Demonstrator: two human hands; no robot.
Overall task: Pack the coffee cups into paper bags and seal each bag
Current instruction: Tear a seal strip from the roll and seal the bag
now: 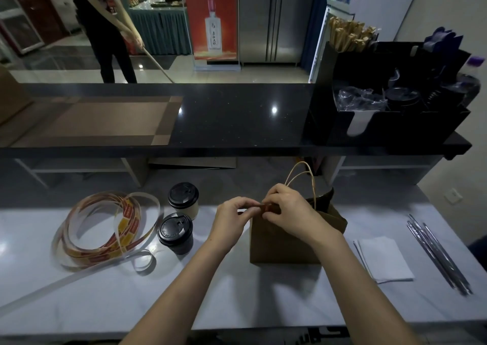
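- Left hand [232, 219] and right hand [287, 210] meet at the near top edge of the paper bag [290, 242]; fingertips of both pinch a reddish piece [265, 207], judged to be a seal sticker; held right at the mouth, presumably so it can be pressed across the closed edge.
- Sticker strip [105, 228] lies in a loose coil at the left of the white worktop [237, 292]; likely the supply of seals, kept near the left hand.
- Two coffee cups with black lids stand between coil and bag: pale cup [183, 199] behind, dark cup [176, 232] in front, just beside each other; both outside the bag, so judged to be waiting for later bags.
- Bag stands upright, centre-right; twine handles [303, 176] raised clear of the hands; rear corner of the mouth gapes, so sealing is judged not yet done; contents hidden, cannot tell whether a cup is inside.
- Napkins [384, 257] lie flat near the bag's right side; straws [437, 252] further right in a bundle; probably laid out as extras.
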